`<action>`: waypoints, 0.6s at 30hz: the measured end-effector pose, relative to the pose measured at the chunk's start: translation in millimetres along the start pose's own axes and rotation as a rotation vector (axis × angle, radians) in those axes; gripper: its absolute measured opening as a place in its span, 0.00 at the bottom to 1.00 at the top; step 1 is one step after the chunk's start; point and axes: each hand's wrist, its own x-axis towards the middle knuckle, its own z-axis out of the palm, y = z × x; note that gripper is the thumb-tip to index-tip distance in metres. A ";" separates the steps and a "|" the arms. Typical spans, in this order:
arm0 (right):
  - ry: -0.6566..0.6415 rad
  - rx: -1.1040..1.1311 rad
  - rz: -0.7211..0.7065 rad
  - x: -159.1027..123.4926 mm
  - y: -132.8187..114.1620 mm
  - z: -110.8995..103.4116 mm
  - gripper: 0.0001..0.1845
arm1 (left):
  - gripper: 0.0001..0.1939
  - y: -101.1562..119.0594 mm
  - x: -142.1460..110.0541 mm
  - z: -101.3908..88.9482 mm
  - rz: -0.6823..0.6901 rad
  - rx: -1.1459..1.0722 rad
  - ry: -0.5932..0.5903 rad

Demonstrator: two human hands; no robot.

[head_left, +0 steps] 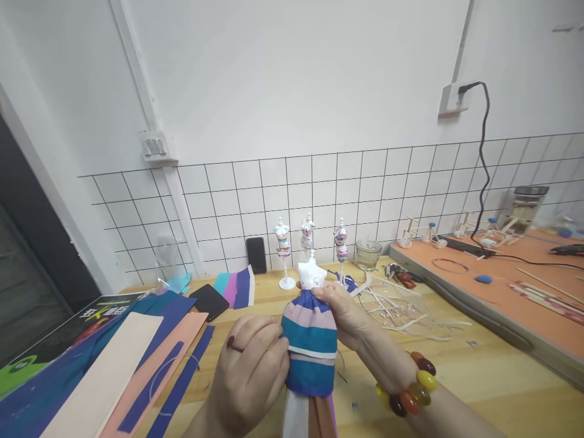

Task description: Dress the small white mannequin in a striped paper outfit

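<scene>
A small white dress-form mannequin [311, 274] wears a gathered striped skirt [311, 347] in blue, pink, teal and white. My right hand [338, 309] is closed around the mannequin's waist, its thumb at the skirt's gathered top. At the skirt's left edge, my left hand [250, 371] pinches the fabric with curled fingers. Below the hem hang grey, brown and purple strips [314, 418]. Behind stand three more mini mannequins, at left [283, 246], middle [308, 234] and right [340, 243], on stands with patterned pieces on them.
Fabric strips and sheets [109, 371] cover the left side of the wooden table. A black phone [256, 254] leans on the tiled wall. Right of the mannequins are a glass cup [368, 254], tangled pale cords [401, 310] and an orange board [502, 274] holding sticks and small models.
</scene>
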 end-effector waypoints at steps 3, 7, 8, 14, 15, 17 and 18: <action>-0.023 -0.001 0.004 -1.2 -1.5 0.1 0.17 | 0.18 0.1 -1.3 -2.3 -0.055 -0.152 -0.018; -0.077 -0.019 0.021 -3.0 -1.5 0.7 0.19 | 0.22 -0.5 -3.6 -6.7 -0.223 -0.387 -0.031; -0.103 -0.030 0.024 -3.3 -0.8 0.8 0.19 | 0.21 -0.8 -3.2 -7.7 -0.251 -0.425 -0.049; -0.277 -0.155 0.012 -4.7 6.4 -1.3 0.21 | 0.12 -1.9 10.1 -10.4 -0.810 -0.663 -0.161; -0.310 -0.170 0.013 -5.3 7.5 -1.5 0.21 | 0.12 -2.2 12.3 -10.0 -0.916 -0.719 -0.196; -0.384 -0.196 0.019 -6.9 9.3 -1.3 0.22 | 0.12 -3.0 14.5 -8.4 -1.037 -0.819 -0.253; -0.419 -0.207 0.024 -7.8 10.0 -0.8 0.22 | 0.11 -3.5 14.5 -7.4 -1.066 -0.856 -0.272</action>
